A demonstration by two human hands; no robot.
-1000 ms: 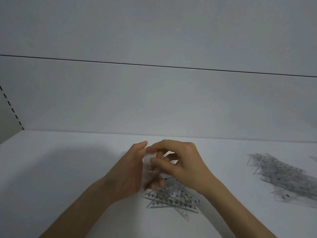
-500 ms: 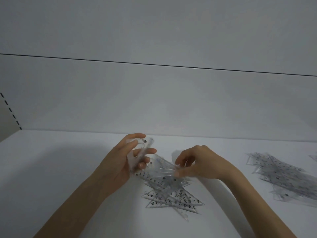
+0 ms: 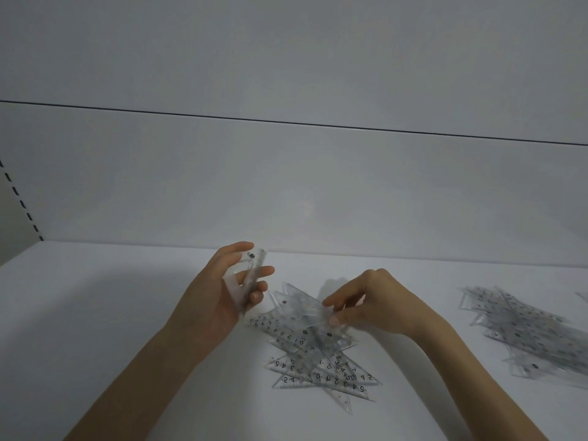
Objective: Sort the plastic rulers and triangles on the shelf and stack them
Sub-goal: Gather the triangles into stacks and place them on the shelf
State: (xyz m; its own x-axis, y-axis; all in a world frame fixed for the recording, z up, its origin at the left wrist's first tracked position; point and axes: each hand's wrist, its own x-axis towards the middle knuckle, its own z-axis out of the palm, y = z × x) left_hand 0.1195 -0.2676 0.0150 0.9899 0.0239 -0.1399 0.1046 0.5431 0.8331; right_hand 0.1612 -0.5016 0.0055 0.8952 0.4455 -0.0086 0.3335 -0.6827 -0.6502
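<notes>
A loose heap of clear plastic triangles with printed numbers lies on the white shelf in front of me. My left hand holds a small upright stack of clear triangles above the shelf, left of the heap. My right hand pinches the edge of one clear triangle at the top of the heap, between thumb and fingers.
A second, longer pile of clear rulers and triangles lies at the right end of the shelf. The shelf's grey back wall rises behind, and a perforated upright stands at the far left.
My hands came apart from one another. The left stayed up with the stack it holds. The right moved down and right onto the heap and pinched a triangle there.
</notes>
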